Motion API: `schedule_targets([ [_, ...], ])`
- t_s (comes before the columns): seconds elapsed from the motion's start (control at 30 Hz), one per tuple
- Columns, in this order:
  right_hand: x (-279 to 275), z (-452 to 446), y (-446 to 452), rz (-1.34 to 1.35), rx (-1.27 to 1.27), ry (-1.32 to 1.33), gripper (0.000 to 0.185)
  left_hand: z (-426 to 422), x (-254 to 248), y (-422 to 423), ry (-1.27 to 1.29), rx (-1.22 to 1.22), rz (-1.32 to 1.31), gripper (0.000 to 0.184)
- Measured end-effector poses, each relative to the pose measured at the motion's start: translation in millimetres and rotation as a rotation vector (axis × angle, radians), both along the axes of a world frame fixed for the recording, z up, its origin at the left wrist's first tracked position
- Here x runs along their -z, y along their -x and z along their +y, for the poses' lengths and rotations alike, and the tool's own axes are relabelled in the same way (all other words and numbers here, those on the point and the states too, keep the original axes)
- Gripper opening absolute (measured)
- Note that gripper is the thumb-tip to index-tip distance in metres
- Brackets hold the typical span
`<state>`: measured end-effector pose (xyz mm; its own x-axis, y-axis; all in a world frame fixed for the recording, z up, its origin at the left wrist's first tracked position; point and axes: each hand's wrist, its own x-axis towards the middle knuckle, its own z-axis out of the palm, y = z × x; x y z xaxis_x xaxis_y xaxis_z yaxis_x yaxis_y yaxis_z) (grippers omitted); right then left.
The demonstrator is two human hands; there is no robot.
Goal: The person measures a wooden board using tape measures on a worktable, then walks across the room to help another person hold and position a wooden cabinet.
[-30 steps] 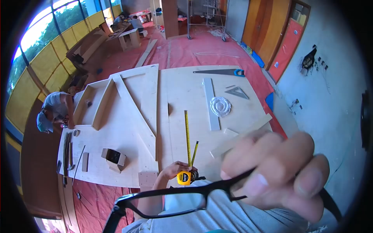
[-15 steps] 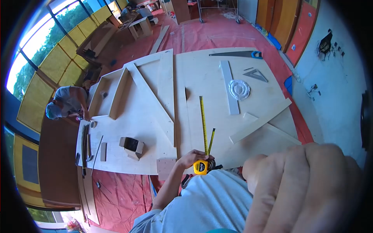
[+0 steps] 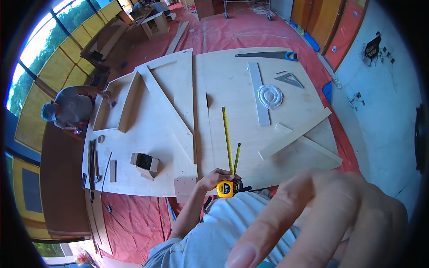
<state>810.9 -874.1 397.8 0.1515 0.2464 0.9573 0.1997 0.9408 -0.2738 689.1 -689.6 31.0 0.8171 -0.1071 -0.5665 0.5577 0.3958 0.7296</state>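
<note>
My left hand (image 3: 211, 179), close to the table's near edge, is closed around a yellow tape measure (image 3: 225, 189). A darker tape measure (image 3: 238, 184) sits right beside it in the same grip. Two yellow blades stick out over the board, a longer one (image 3: 227, 138) and a shorter one (image 3: 237, 156). My right hand (image 3: 335, 214) looms large close to the camera, fingers bent and the index finger apart from the others; nothing shows in it. Beneath the tapes lies the pale plywood table top (image 3: 214, 152).
On the table are a handsaw (image 3: 263, 55), a set square (image 3: 289, 79), a white coiled roll (image 3: 270, 96), crossed wood strips (image 3: 295, 134), a shallow wooden frame (image 3: 127, 107) and an open small box (image 3: 145, 165). Another person (image 3: 73, 107) works at the left edge.
My right hand has shifted left and its index finger has extended downward. The other person has straightened and reached a hand into the wooden frame. My left hand still holds the tapes.
</note>
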Motion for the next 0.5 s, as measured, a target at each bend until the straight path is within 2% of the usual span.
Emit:
schedule_targets([
  [0.03,0,0,-2,0.0,-0.003,-0.006,0.033,3,17,1,0.042,0.009,-0.039,0.034],
  [0.1,2,-1,-6,0.005,-0.004,-0.006,0.033,-13,-72,5,-0.097,-0.158,0.013,0.034],
  [0.13,5,-3,-8,0.008,-0.001,-0.006,0.033,-3,-15,3,-0.012,-0.088,-0.033,0.034],
  [0.17,8,-4,-12,0.014,0.001,-0.002,0.034,2,21,3,0.075,-0.019,-0.077,0.033],
  [0.23,26,-3,-23,0.041,0.026,0.044,0.034,1,19,7,0.096,-0.089,-0.118,0.032],
  [0.3,67,5,-33,0.116,0.096,0.184,0.034,1,45,15,0.106,-0.173,-0.11,0.031],
  [0.4,162,27,-51,0.369,0.257,0.686,0.035,1,21,22,0.206,-0.257,-0.116,0.033],
  [0.43,202,32,-52,0.46,0.32,0.952,0.024,2,21,22,0.21,-0.318,-0.116,0.034],
  [0.47,254,32,-56,0.452,0.324,1.217,0.025,2,20,22,0.233,-0.332,-0.135,0.033],
  [0.5,313,29,-48,0.426,0.34,1.302,0.028,3,13,23,0.259,-0.361,-0.14,0.031],
])
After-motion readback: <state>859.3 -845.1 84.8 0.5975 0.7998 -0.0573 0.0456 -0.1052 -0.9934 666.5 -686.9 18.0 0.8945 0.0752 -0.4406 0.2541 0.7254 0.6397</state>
